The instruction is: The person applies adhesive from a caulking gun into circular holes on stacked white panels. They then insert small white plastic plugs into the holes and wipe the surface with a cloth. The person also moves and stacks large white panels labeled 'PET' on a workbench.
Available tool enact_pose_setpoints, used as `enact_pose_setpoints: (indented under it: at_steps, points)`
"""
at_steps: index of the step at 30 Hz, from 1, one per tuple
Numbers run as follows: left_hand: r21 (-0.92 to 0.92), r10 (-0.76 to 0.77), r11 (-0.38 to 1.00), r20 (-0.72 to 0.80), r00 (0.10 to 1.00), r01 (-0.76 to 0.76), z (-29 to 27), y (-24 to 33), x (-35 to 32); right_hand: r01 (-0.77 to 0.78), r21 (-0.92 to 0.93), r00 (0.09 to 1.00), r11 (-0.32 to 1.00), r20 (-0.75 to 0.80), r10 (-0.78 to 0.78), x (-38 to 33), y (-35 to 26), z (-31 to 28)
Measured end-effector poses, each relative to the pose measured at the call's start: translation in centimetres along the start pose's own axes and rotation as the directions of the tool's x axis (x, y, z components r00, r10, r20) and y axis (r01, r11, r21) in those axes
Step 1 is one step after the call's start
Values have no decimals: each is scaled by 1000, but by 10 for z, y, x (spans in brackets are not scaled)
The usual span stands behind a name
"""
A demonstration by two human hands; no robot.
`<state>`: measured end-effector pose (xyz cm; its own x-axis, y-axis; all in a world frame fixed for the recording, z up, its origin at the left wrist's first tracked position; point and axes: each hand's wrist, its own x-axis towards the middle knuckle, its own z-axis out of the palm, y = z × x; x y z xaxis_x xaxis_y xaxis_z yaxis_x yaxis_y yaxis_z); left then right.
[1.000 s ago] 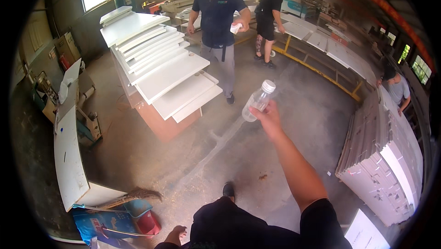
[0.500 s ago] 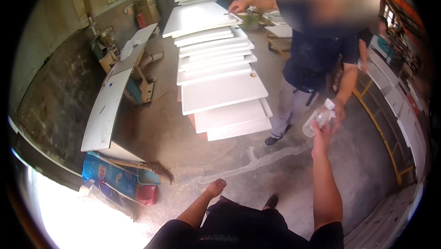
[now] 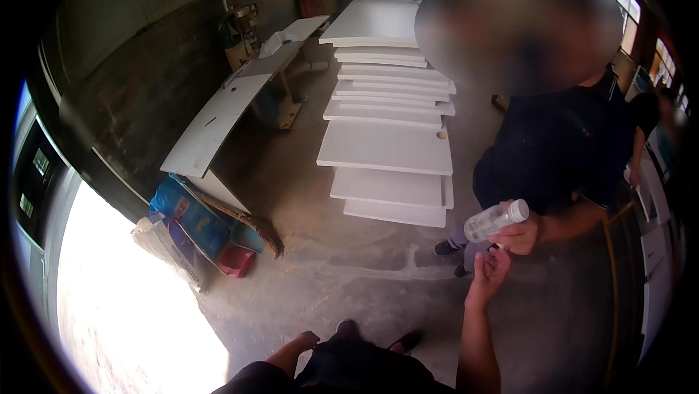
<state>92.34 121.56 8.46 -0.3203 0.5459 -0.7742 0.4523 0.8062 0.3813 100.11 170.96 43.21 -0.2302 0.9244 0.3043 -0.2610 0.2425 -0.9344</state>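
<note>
While a stack of flat, white, rectangular panels (image 3: 384, 146) fills the far centre, a long, narrow, pale tabletop (image 3: 211, 126) runs along the left side. To the right of the stack stands a co-worker in a dark short-sleeved shirt (image 3: 557, 152).

The clear, cylindrical, apparently plastic bottle (image 3: 486, 224) is at the near right, off the floor, tilted with its neck end up and to the right. Expected handling: light, with thin walls that may flex under pressure; unlikely to shatter; smooth and liable to slip if damp. Its fill level cannot be confirmed. Take hold around the mid-body with moderate, even pressure.

Of the hands, the co-worker's hand (image 3: 520, 237) grips the bottle from below, near the neck end. The wearer's right hand (image 3: 488, 275) is just below, thumb and fingers bent and parted, with no firm hold visible; fingertip contact is unclear. The wearer's left hand (image 3: 309, 339) hangs at the near centre, loosely curled; its contents cannot be determined.

The white, round, ribbed cap (image 3: 518, 211) is unsuitable as a lifting point.
</note>
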Motion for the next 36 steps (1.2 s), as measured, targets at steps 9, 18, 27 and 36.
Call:
enact_pose_setpoints:
  at_steps: [9,18,27,36]
  points:
    - [-219,111,968,-56,992,-120,-26,4,23,-302,-308,823,902,394,410,-126,42,-75]
    - [-127,-89,987,110,990,103,5,49,32,-394,-495,759,774,300,578,-144,94,-249]
    - [110,246,955,221,944,-275,95,129,84,-403,-550,760,732,245,602,-54,71,-347]
    - [-34,-75,996,146,986,81,28,343,142,-447,-403,745,799,327,582,145,132,-346]
